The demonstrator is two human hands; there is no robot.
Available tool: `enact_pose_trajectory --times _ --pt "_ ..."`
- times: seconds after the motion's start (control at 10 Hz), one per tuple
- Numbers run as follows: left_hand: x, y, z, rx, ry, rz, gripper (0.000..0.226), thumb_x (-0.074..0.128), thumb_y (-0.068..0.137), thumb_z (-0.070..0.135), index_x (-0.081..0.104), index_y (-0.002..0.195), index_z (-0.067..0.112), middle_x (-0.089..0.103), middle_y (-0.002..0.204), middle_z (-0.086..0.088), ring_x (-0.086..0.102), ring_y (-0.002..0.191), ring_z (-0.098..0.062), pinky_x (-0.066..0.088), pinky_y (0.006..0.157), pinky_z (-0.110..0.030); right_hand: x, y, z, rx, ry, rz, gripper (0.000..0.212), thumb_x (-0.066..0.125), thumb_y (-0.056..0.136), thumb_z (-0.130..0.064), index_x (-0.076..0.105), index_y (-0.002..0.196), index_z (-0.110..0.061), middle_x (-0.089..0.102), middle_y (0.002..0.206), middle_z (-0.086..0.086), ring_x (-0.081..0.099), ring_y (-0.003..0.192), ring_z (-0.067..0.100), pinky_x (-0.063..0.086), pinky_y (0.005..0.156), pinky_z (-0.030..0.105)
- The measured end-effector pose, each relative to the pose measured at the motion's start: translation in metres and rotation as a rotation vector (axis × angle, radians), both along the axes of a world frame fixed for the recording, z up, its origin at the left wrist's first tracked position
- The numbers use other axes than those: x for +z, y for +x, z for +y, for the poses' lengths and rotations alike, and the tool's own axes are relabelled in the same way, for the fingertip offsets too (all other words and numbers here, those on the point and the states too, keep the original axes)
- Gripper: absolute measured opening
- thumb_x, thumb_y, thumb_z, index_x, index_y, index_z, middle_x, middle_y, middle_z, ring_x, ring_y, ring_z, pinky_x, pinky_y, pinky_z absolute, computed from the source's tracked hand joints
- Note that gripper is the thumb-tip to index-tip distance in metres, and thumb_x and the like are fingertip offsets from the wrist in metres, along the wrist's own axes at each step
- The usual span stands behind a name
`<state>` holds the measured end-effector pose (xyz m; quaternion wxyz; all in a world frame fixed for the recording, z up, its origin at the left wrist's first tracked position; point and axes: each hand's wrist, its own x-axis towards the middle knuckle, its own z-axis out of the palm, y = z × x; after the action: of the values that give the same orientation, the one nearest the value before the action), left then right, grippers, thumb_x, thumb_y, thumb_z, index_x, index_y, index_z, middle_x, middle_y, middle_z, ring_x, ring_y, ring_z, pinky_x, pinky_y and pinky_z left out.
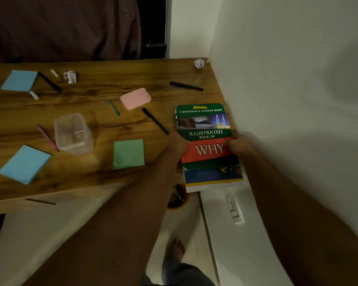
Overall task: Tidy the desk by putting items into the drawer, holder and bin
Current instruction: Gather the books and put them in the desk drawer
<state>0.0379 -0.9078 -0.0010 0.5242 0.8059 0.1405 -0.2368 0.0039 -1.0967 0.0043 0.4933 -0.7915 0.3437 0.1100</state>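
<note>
A green and red book (203, 124) titled "Illustrated Book of Why" lies on top of another book (213, 178) at the right end of the wooden desk (103, 87), overhanging the front edge. My left hand (177, 144) grips the top book's left edge. My right hand (241, 146) grips its right edge. A clear plastic holder (72, 134) stands upright mid-desk. Black pens (155, 120) (185, 85) (50, 82), a pink pen (48, 138) and a teal pen (114, 107) lie scattered. Crumpled paper balls (70, 77) (198, 63) sit near the back.
Blue note pads (20, 80) (25, 164), a green pad (128, 153), a pink lid (135, 98) and two small white tubes (55, 73) (35, 95) lie on the desk. A white wall (287, 79) borders the right. An orange bin (177, 198) shows below the desk edge.
</note>
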Motion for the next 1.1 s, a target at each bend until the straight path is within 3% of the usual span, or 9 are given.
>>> enact_pose_trajectory --times 0.1,0.2,0.3,0.4,0.5,0.6,0.7,1.0,1.1 --pt "-0.004 0.009 -0.004 -0.070 0.128 -0.033 0.036 0.055 0.095 0.011 0.035 0.067 0.022 0.061 0.124 -0.018 0.058 0.081 -0.022 0.050 0.067 -0.025 -0.003 0.009 0.001 0.027 -0.110 0.001 0.025 0.061 0.091 -0.010 0.062 0.113 0.002 0.067 0.114 0.020 0.066 0.101 0.036 0.055 0.088 0.046" --pt "-0.005 0.011 -0.002 -0.082 0.193 -0.044 0.040 0.053 0.093 0.009 0.028 0.065 0.024 0.060 0.112 -0.015 0.049 0.073 -0.017 0.037 0.050 -0.018 -0.010 0.015 -0.003 0.042 -0.162 0.027 0.023 0.060 0.091 -0.014 0.061 0.108 0.001 0.067 0.113 0.022 0.066 0.102 0.038 0.053 0.092 0.050" --pt "-0.013 0.012 -0.001 -0.067 0.149 -0.049 0.038 0.054 0.093 0.010 0.031 0.068 0.027 0.049 0.081 0.001 0.051 0.075 -0.017 0.046 0.059 -0.023 -0.003 0.010 0.000 0.056 -0.171 0.051 0.028 0.058 0.092 -0.016 0.062 0.114 0.001 0.066 0.119 0.018 0.063 0.107 0.037 0.053 0.092 0.041" --pt "-0.007 0.005 0.002 -0.044 0.128 -0.094 0.014 0.056 0.094 0.010 0.053 0.081 0.014 0.057 0.083 -0.002 0.060 0.091 -0.024 0.054 0.080 -0.034 0.007 0.004 -0.001 -0.022 -0.067 0.017 0.032 0.057 0.090 -0.011 0.062 0.119 0.002 0.066 0.117 0.018 0.065 0.102 0.035 0.050 0.075 0.033" --pt "0.008 -0.012 0.017 0.016 0.019 -0.127 0.019 0.058 0.094 0.019 0.062 0.107 0.006 0.067 0.105 -0.008 0.063 0.090 -0.019 0.052 0.071 -0.028 0.022 -0.006 0.014 -0.109 -0.104 -0.129 0.028 0.063 0.083 -0.020 0.067 0.105 -0.004 0.071 0.101 0.015 0.068 0.083 0.029 0.057 0.074 0.035" --pt "0.022 -0.045 0.040 0.060 -0.076 -0.255 0.022 0.054 0.097 0.027 0.062 0.112 0.013 0.064 0.099 0.002 0.059 0.083 -0.007 0.044 0.062 -0.019 0.033 -0.033 0.064 -0.147 -0.206 -0.390 0.010 0.058 0.092 -0.031 0.059 0.094 -0.021 0.066 0.091 0.001 0.066 0.080 0.017 0.054 0.067 0.030" --pt "0.013 -0.087 0.067 0.070 -0.281 -0.144 0.020 0.052 0.098 0.029 0.065 0.097 0.013 0.070 0.085 -0.002 0.066 0.071 -0.010 0.052 0.060 -0.022 0.027 -0.070 0.138 -0.084 0.011 -0.620 0.013 0.058 0.091 -0.022 0.060 0.078 -0.025 0.063 0.073 0.007 0.061 0.065 0.024 0.051 0.059 0.033" --pt "-0.065 -0.148 0.173 0.413 -0.494 0.395 0.015 0.050 0.099 0.024 0.059 0.096 0.013 0.069 0.087 -0.006 0.068 0.073 -0.018 0.054 0.057 -0.029 -0.070 -0.128 0.242 -0.300 0.481 -0.101 0.012 0.054 0.092 -0.006 0.062 0.084 -0.001 0.059 0.070 0.013 0.058 0.055 0.019 0.048 0.047 0.023" --pt "-0.081 -0.144 0.200 0.614 -0.663 0.422 0.020 0.048 0.100 0.030 0.051 0.103 0.011 0.061 0.094 -0.011 0.063 0.080 -0.023 0.053 0.078 -0.039 -0.086 -0.134 0.240 -0.423 0.651 0.074 0.021 0.050 0.095 -0.010 0.057 0.077 -0.004 0.057 0.068 0.011 0.056 0.058 0.023 0.049 0.052 0.027"
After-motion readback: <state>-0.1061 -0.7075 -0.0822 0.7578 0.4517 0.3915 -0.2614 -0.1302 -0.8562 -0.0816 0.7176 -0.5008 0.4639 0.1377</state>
